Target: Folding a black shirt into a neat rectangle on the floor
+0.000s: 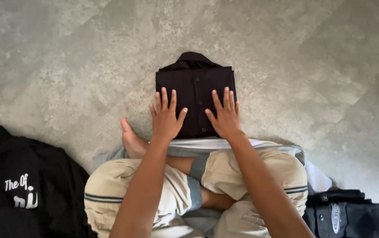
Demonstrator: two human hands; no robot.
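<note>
— Sitting cross-legged on the grey stone-look floor [66,57], that's the posture. Both hands down on a folded black shirt [195,86] right in front of the knees. What do you have for the left hand [166,118]?

— Flat, fingers spread, palm pressing the shirt's left near part. Nothing gripped. Thumb and outer fingers run just over the shirt's left edge onto the floor.

— Same for the right hand [225,117]: open, fingers fanned, lying flat on the right near part. Released, only resting on the cloth.

— Shirt itself: folded to a neat rectangle, button placket running down the middle between the two hands, collar at the far end.

— A bare foot [132,140] pokes out left of the shirt, close beside the left wrist. Beige trousers [163,189] with a dark striped band at the knee.

— Near left: a black garment [26,185] with white lettering, lying loose on the floor, well apart from the folded one.

— Near right: another dark garment [346,216], crumpled, a pale oval patch on it. Something white [318,177] shows between it and the right knee; can't tell what.
</note>
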